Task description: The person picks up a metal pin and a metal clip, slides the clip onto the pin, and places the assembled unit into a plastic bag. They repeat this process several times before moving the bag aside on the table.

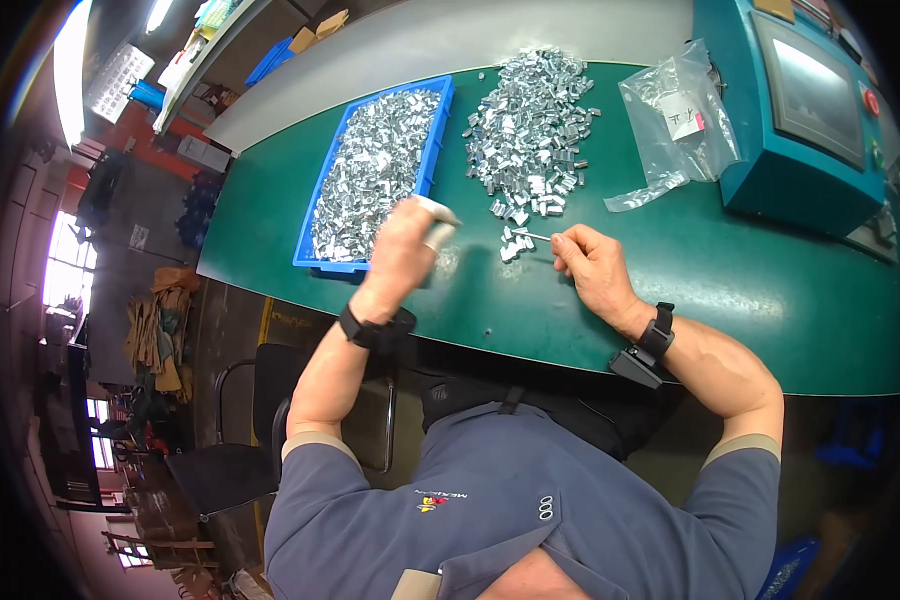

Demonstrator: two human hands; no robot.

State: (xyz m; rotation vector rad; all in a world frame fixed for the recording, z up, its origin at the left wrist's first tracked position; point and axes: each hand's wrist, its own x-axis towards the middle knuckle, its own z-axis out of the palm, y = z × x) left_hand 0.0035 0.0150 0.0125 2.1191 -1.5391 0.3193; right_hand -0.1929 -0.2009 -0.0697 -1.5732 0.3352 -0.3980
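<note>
My right hand (600, 272) is closed in a pinch on a thin metal rod (535, 236), whose tip reaches a few loose silver metal pieces (513, 246). These lie just in front of a large heap of similar small metal pieces (532, 130) on the green table. My left hand (400, 252) is raised near the front right corner of a blue tray (438, 130) filled with more of the pieces. White coverings show on its fingers, which are smeared by motion, so I cannot make out whether they hold anything.
Right of the heap lies a clear plastic bag (675, 125) with a white label. A teal machine (805, 120) with a screen and a red button stands at the table's right end. The green tabletop (690, 290) ends close to my body. A black chair (225, 465) stands at the left.
</note>
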